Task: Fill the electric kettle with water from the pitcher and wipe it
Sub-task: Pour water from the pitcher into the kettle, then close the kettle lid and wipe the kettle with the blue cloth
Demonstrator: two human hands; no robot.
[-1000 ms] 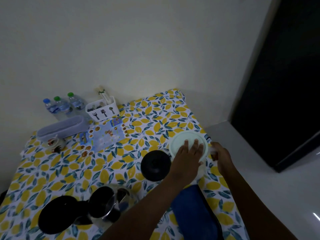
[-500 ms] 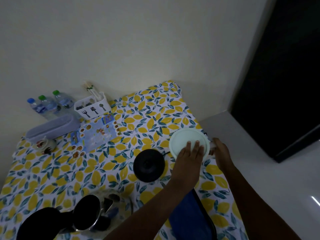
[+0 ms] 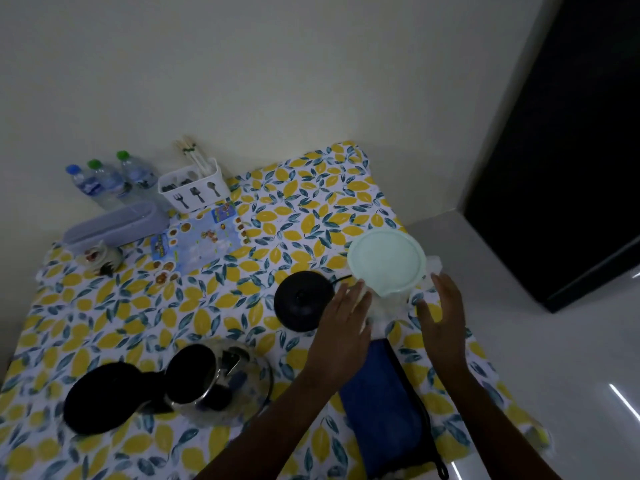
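Note:
The clear pitcher [image 3: 388,308] with a pale green lid [image 3: 386,263] stands near the table's right edge. My left hand [image 3: 343,336] is beside its left wall, fingers straight and apart, fingertips at the wall just under the lid. My right hand [image 3: 443,313] is spread on its right side with the thumb toward the pitcher. Whether either hand presses on it I cannot tell. The glass electric kettle [image 3: 221,379] sits at the front left with its black lid [image 3: 102,396] swung open. Its round black base [image 3: 302,300] lies just left of the pitcher. A folded blue cloth [image 3: 384,407] lies under my forearms.
The table has a lemon-print cover [image 3: 304,209]. At the back left stand three water bottles [image 3: 104,181], a white cutlery caddy [image 3: 195,188], a lavender box [image 3: 114,225], a small figurine [image 3: 100,259] and a printed sheet [image 3: 197,240]. White floor and a dark doorway lie to the right.
My left hand has come off the lid and dropped to the pitcher's left side. My right hand has shifted from the handle area toward me on the right side.

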